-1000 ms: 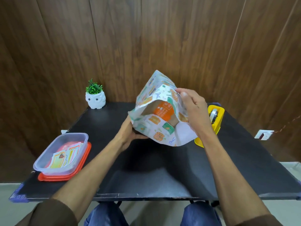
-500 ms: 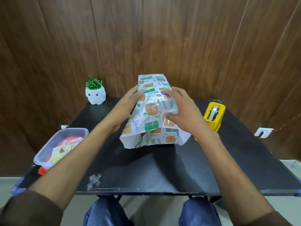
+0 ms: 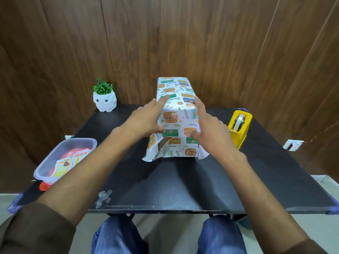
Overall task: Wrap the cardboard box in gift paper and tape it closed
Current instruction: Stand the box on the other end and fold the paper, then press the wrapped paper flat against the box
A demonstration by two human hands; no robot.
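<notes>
Paper [image 3: 178,110] is being pressed flat by left hand [image 3: 145,121], right hand [image 3: 212,131], fingers [image 3: 162,101] straight; near end open: folding, tape [image 3: 240,121] likely next.

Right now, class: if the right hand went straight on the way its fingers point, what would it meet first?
The right hand touches the gift paper. Going on, it would probably slide along that paper's top right edge toward the wooden wall, though depth is unclear.
</notes>
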